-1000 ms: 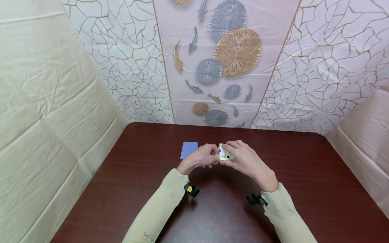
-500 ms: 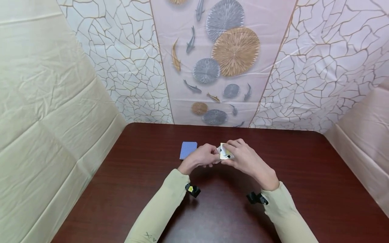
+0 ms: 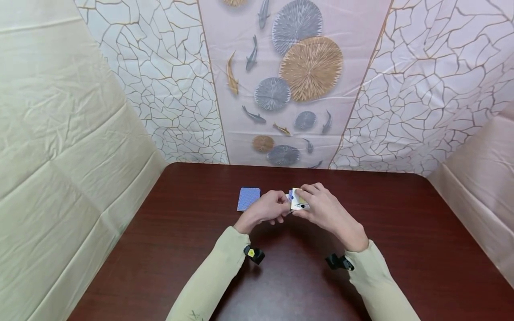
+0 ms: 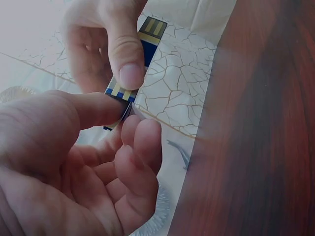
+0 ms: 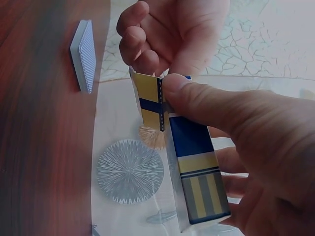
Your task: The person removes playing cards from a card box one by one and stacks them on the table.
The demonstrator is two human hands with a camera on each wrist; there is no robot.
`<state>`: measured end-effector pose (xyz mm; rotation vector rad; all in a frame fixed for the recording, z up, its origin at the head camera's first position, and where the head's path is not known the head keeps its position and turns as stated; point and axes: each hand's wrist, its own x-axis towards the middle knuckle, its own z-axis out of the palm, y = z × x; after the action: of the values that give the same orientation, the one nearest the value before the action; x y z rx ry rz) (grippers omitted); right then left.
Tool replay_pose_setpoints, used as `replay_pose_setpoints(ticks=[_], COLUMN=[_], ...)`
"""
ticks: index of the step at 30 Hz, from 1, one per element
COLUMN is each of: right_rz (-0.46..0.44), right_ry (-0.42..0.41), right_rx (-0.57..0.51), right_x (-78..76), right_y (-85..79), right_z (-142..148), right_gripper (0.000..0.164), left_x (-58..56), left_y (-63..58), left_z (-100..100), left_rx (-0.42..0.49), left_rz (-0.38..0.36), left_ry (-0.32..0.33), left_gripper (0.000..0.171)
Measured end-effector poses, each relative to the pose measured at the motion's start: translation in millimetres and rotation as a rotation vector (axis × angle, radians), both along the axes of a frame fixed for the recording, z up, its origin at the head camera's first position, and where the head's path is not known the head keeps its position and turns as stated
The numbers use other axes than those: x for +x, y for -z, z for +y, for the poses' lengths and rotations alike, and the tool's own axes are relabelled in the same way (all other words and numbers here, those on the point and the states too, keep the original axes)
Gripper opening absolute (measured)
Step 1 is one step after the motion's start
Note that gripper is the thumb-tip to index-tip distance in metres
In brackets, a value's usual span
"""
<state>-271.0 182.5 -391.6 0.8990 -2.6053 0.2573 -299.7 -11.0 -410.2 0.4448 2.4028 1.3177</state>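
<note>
A playing-card box (image 3: 297, 201) with an ace of spades on its face is held above the table between both hands. My right hand (image 3: 327, 209) grips the box body, thumb along its narrow blue and gold side (image 5: 192, 142). At the opposite end, my left hand (image 3: 266, 206) pinches the end flap (image 5: 149, 101), which stands out from the box in the right wrist view. Thumb and forefinger meet right at that end in the left wrist view. A deck of blue-backed cards (image 3: 248, 198) lies on the table just beyond the left hand, its near corner partly hidden by it.
The dark red-brown wooden table (image 3: 180, 249) ends at a patterned cloth backdrop (image 3: 180, 80). Cream cloth (image 3: 80, 147) hangs along the left side. A black wrist camera (image 3: 254, 254) sits on the left cuff, another wrist camera (image 3: 339, 262) on the right.
A blue-patterned strip now shows at the box's left end, beside the left fingertips. The box has shifted very slightly right; the deck stays put.
</note>
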Motion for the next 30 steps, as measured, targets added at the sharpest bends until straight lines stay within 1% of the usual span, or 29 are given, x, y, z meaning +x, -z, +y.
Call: replay_pose_setpoints(ticks=[7,13,15,23,27,30], right_rz=[0.033,0.034,0.035,0.064,0.069,0.068], right_ry=[0.009,0.019,0.024,0.031,0.026,0.030], right_rx=[-0.020,-0.025,-0.029,-0.037,-0.042,-0.045], right_x=[-1.6,-2.3,-2.4,-2.1,-1.9,-2.1], right_y=[0.3,-0.4,-0.2,-0.6,-1.5,-2.6], right_z=[3.2,4.8,5.5,8.0,8.7,8.6], right_gripper=[0.055,0.055,0.056,0.056,0.056,0.056], left_x=[1.7,3.8,4.5,4.6,5.4,6.4], left_y=[3.9,2.6,2.1,2.7,2.0,0.9], left_z=[4.8,5.1,5.2,3.3,1.9,1.8], left_rx=[0.145,0.227,0.243,0.306,0.306,0.293], left_rz=[-0.016,-0.045,-0.052,-0.043,-0.037,-0.013], left_ry=[-0.084,-0.113,-0.121,-0.161,-0.162,-0.164], left_gripper=[0.007,0.014,0.015,0.021,0.022,0.022])
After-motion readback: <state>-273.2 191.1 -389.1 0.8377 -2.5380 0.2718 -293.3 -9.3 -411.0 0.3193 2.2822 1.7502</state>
